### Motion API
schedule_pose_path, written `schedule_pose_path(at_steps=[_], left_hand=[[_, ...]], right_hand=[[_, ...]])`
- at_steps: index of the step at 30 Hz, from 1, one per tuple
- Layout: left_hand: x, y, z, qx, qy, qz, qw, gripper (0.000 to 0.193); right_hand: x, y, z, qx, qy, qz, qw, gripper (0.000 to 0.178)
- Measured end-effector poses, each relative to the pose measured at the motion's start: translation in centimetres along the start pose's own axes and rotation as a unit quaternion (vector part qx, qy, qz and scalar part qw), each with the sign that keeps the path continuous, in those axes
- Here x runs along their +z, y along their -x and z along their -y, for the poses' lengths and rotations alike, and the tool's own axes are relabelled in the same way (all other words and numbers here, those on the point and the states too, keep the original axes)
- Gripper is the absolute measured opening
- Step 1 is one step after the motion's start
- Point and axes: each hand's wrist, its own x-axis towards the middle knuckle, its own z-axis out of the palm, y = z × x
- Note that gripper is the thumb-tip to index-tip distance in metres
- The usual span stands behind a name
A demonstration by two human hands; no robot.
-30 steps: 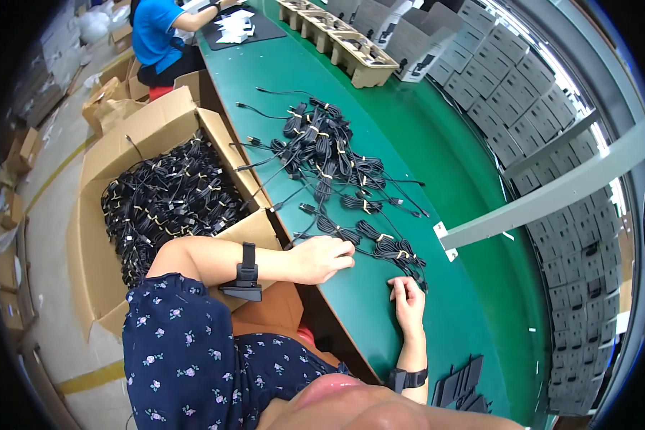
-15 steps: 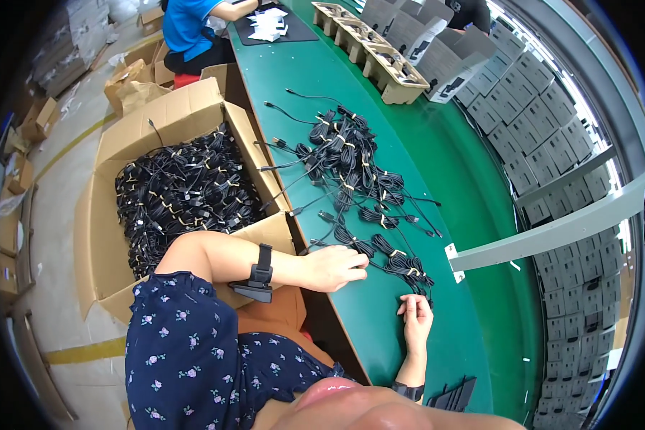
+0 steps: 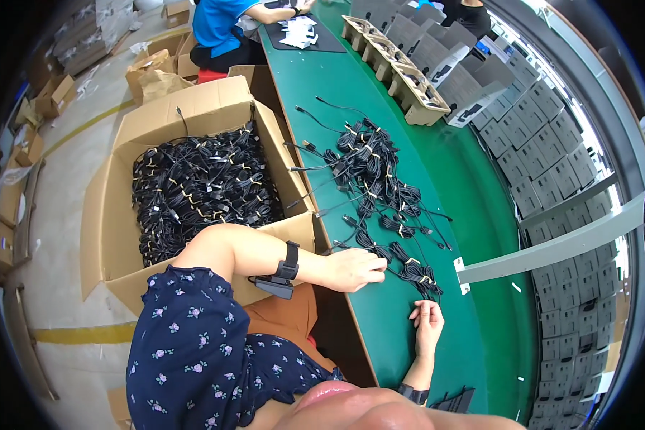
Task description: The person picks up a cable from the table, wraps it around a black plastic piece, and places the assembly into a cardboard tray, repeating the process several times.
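Observation:
My left hand [image 3: 355, 269] lies over the near edge of the green table beside black cables, its fingers curled. What is under them, if anything, is hidden. My right hand [image 3: 426, 324] is closer to me, its fingers drawn together just short of a banded cable bundle [image 3: 417, 275]. Whether it grips the cable tail there cannot be made out. Beyond the hands lies a heap of black cables [image 3: 369, 161], coiled and tied with pale bands, their loose ends spread out. To the left, a large open cardboard box [image 3: 107, 215] holds many similar cables [image 3: 201, 193].
A grey metal bracket [image 3: 552, 242] reaches over the table's [image 3: 380, 330] right side. Farther off stand moulded pulp trays [image 3: 424, 100] and open grey boxes [image 3: 473, 93]. Stacked grey boxes [image 3: 545, 136] line the right. A person in blue [image 3: 218, 29] sits at the far end by white papers [image 3: 299, 33].
The view has shifted, so the box, cables and table appear farther right and slightly lower. Both hands stay near the same cables, with little change in finger shape.

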Motion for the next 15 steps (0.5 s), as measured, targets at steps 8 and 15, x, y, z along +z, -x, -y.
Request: schedule_pose_path(at_steps=[8, 15], left_hand=[[-0.19, 0.07, -0.18, -0.011, 0.045, -0.032, 0.998, 0.017], [-0.25, -0.10, -0.22, -0.001, 0.058, -0.030, 0.998, 0.015]], right_hand=[[-0.27, 0.01, -0.38, 0.002, -0.005, 0.002, 1.000, 0.019], [-0.20, 0.08, -0.05, 0.001, 0.003, 0.001, 1.000, 0.020]])
